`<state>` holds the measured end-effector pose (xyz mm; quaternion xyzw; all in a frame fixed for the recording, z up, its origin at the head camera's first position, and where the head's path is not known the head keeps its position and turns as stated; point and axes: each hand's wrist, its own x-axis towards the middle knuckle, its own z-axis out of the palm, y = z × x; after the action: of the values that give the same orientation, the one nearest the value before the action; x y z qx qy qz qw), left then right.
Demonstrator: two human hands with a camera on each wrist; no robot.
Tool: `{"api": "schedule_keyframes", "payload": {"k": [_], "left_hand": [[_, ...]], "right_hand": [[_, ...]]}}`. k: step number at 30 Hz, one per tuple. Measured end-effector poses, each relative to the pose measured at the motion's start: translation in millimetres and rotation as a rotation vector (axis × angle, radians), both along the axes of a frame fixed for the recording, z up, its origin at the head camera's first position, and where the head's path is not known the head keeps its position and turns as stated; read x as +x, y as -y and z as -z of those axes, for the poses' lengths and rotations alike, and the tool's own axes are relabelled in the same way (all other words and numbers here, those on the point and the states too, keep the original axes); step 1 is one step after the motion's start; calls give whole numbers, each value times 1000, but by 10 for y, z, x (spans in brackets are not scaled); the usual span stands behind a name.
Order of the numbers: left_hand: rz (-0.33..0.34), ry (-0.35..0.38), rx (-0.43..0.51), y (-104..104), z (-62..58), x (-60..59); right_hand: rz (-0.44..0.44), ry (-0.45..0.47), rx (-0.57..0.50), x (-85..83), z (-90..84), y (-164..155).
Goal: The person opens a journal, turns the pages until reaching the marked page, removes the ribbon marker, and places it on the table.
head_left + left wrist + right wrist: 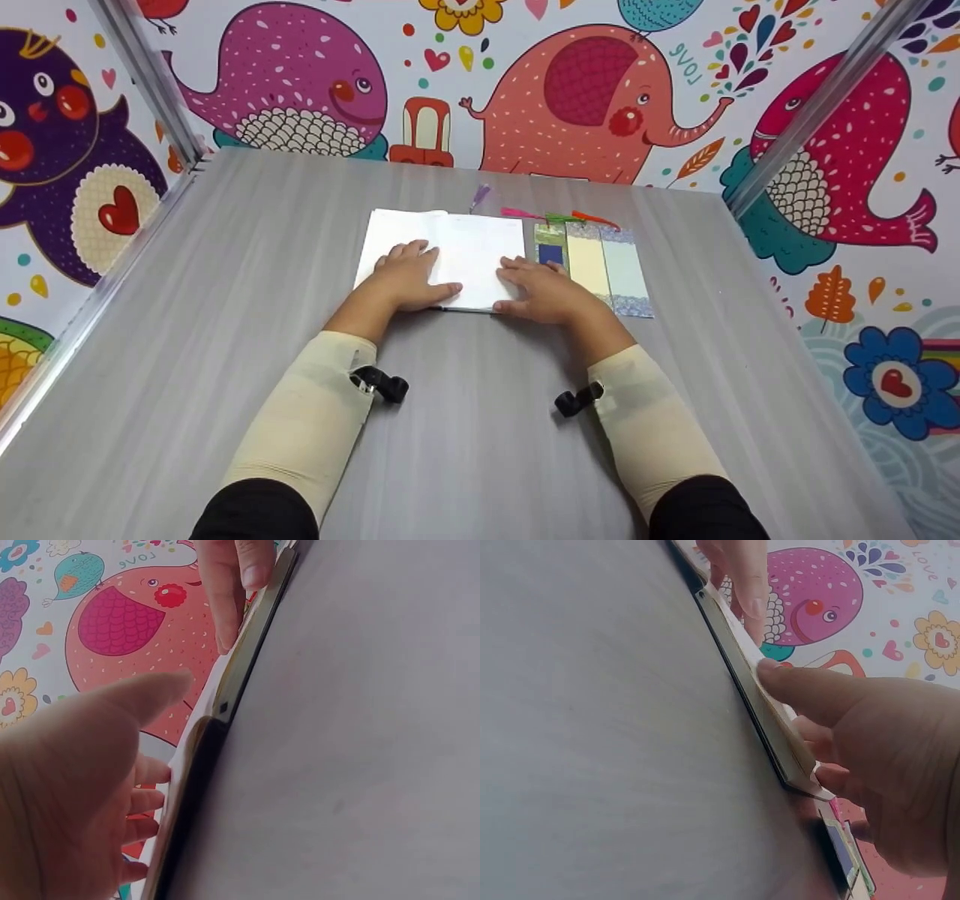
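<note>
An open notebook [457, 247] with blank white pages lies flat on the grey table [225, 300]. My left hand [411, 276] rests palm down on its left page, fingers straight. My right hand [536, 289] lies flat on the lower right corner of the right page, its thumb at the page's near edge. Seen from the left wrist, the notebook's dark edge [225, 709] shows side-on with my left hand [82, 787] over it. From the right wrist, the thumb [810, 690] presses the page stack [769, 709].
Three bookmarks [592, 262] with coloured tassels lie side by side just right of the notebook, the nearest touching my right hand. Cartoon-printed walls with metal corner posts [154, 82] enclose the table on three sides.
</note>
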<state>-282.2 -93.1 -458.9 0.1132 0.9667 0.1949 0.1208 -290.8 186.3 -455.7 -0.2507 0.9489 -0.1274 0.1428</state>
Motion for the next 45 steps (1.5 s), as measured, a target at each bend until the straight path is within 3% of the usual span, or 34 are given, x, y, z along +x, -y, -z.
{"api": "schedule_keyframes", "payload": {"k": [7, 21, 32, 40, 45], "left_hand": [[-3, 6, 4, -47, -17, 22], [-18, -51, 1, -132, 28, 58], [-44, -83, -9, -143, 53, 23], [-110, -124, 76, -129, 44, -28], [-148, -205, 112, -122, 44, -44]], "right_hand": [[78, -120, -112, -31, 37, 52], [134, -356, -133, 18, 6, 158], [199, -357, -165, 47, -38, 179], [251, -338, -176, 18, -22, 165], [189, -278, -95, -11, 42, 137]]}}
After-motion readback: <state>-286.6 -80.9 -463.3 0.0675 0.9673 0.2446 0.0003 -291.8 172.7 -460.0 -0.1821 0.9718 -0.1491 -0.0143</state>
